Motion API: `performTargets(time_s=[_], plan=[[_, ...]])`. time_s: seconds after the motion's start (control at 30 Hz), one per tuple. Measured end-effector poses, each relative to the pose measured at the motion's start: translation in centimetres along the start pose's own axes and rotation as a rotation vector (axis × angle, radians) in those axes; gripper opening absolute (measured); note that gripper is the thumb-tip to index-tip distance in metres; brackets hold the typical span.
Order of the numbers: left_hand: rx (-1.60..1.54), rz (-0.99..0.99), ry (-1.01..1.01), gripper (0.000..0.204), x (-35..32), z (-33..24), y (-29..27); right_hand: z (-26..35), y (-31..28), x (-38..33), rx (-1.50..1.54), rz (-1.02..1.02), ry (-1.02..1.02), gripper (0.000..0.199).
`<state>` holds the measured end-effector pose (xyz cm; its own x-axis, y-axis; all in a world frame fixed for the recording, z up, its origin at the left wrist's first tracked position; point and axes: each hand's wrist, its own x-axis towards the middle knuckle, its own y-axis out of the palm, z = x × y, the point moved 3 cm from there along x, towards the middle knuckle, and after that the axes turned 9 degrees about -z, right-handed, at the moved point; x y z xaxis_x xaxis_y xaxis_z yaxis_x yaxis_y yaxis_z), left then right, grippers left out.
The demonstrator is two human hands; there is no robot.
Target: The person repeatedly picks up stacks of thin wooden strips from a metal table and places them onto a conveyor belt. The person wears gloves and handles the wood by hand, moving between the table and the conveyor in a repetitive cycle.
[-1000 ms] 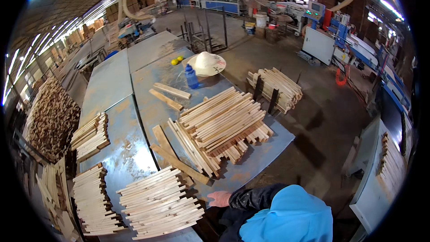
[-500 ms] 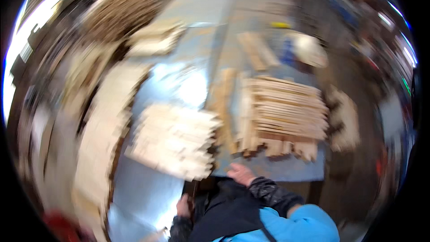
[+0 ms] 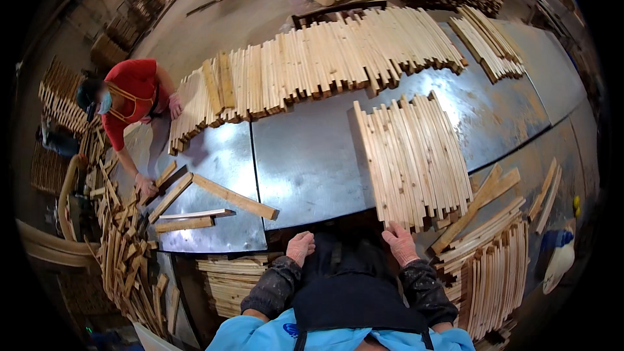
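Observation:
A batch of pale wooden strips (image 3: 416, 159), laid side by side, rests on the metal table (image 3: 302, 169) in front of me. My right hand (image 3: 400, 245) is at the near ends of these strips, fingers stretched toward them; whether it touches them is hard to tell. My left hand (image 3: 301, 247) hovers by the table's front edge with its fingers curled in and nothing visible in them. Both forearms wear dark sleeves.
Across the table's far side runs a long row of strips (image 3: 312, 58). At the left, a person in red (image 3: 133, 94) reaches over loose wood pieces (image 3: 133, 253). Stacked strips (image 3: 491, 273) stand to my right, near a blue and white object (image 3: 559, 253).
The view has swung to the left and sharpened, bringing the person in red into sight. My right hand now appears by the near ends of the batch of strips.

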<state>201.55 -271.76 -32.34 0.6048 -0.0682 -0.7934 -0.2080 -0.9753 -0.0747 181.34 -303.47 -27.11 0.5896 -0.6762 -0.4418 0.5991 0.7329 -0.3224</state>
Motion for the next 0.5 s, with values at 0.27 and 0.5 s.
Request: performTargets(time_s=[0.27,0.5], plan=[[0.008,-0.133,0.096,0.048,5.8,-4.7,-4.3,8.2,11.7,7.3,-0.099,0.206,-0.029,0.066],[0.191,-0.237,0.54,0.065,14.8,-21.3,-5.0,17.1,21.0,16.4,-0.357,0.338,-0.028,0.088]])
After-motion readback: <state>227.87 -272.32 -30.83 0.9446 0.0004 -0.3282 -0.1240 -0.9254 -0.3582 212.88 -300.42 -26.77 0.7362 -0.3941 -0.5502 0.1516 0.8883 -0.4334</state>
